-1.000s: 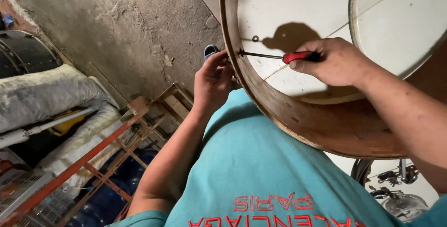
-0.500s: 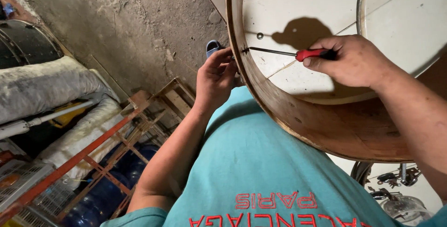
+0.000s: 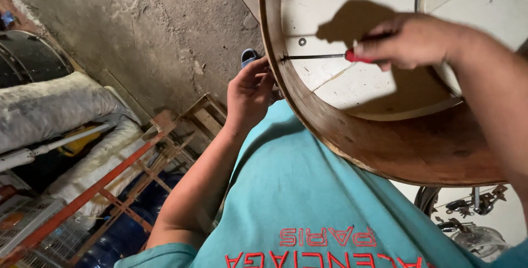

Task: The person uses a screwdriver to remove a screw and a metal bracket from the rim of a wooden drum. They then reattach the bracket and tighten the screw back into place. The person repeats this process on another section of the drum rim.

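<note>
A large round wooden drum shell (image 3: 385, 141) rests on the person's lap. The right hand (image 3: 410, 39), now slightly higher, fingers wrapped around a red-handled screwdriver (image 3: 330, 56), drives its tip into the shell's left wall. The left hand (image 3: 250, 94) pinches the outside fitting there.

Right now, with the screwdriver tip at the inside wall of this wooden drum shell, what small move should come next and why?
Probably a slow turn of the screwdriver. Its tip already meets the wooden drum shell from inside, the right hand grips the red handle, and the left hand presses the outside at the same spot, seemingly bracing whatever fastens there; that part is hidden.
</note>
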